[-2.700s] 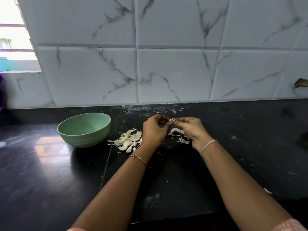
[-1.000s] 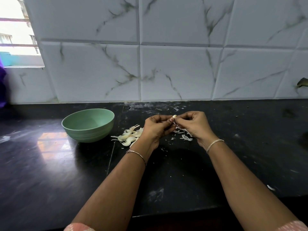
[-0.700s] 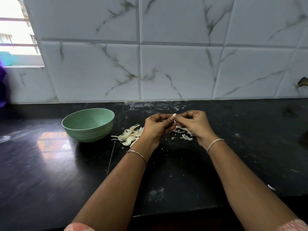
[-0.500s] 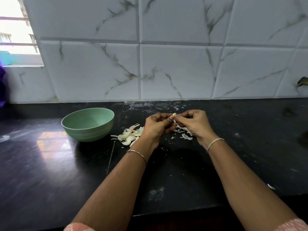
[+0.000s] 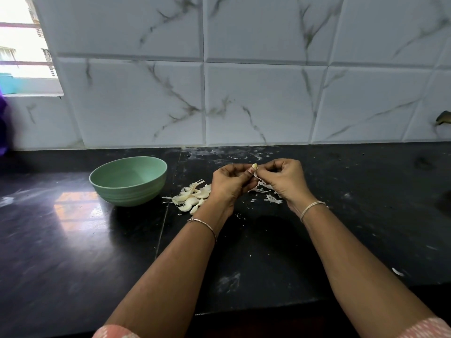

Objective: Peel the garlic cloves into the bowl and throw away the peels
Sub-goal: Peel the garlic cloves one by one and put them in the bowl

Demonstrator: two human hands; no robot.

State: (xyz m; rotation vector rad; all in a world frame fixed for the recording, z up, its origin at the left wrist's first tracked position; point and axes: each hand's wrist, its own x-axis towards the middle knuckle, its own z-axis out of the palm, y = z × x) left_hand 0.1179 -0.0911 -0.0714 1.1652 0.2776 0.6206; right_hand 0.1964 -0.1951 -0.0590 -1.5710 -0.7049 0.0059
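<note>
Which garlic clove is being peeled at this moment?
The clove pinched between left hand and right hand, peel hanging off it; the other cloves lie piled on the counter beside the bowl.

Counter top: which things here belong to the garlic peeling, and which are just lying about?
In the job:
garlic clove, pinched between left hand and right hand
heap of cloves
green bowl
loose peels under the hands

Lying about:
teal tub on the window sill
purple thing at the far left edge
</note>
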